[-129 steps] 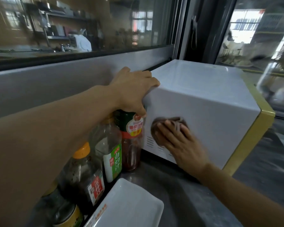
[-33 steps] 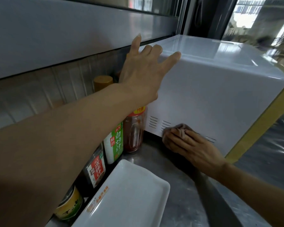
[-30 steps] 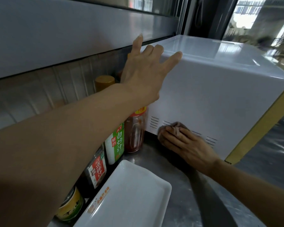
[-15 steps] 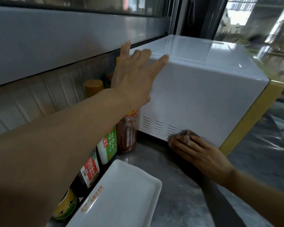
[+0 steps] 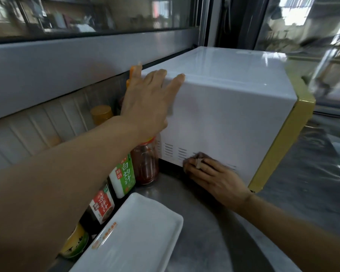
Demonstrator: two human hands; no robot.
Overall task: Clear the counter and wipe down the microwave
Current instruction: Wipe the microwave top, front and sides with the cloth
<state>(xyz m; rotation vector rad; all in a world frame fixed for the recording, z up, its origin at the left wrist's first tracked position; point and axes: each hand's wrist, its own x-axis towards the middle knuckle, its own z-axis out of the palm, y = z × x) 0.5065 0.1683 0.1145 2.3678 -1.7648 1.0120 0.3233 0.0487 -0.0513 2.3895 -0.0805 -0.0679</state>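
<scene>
Steel counter [image 5: 208,228] runs under a window. At the left stand five sauce bottles [image 5: 124,177] and one white tray [image 5: 137,238]. My left hand [image 5: 147,103] lies flat and unclenched on the one microwave [image 5: 234,114], bracing it. My right hand [image 5: 214,177] presses the one brown cloth [image 5: 201,156], now lower than seconds ago, along the bottom vents; the side looks nearly done, but the counter is not yet cleared.

The microwave [image 5: 230,118] had a smooth, glossy white casing with a matt yellow front frame. The counter [image 5: 200,228] was dull, scuffed steel. A brown cloth [image 5: 201,156] looked soft and crumpled. The white tray [image 5: 137,238] appeared smooth plastic, and the sauce bottles [image 5: 124,179] clear, with glossy paper labels.
</scene>
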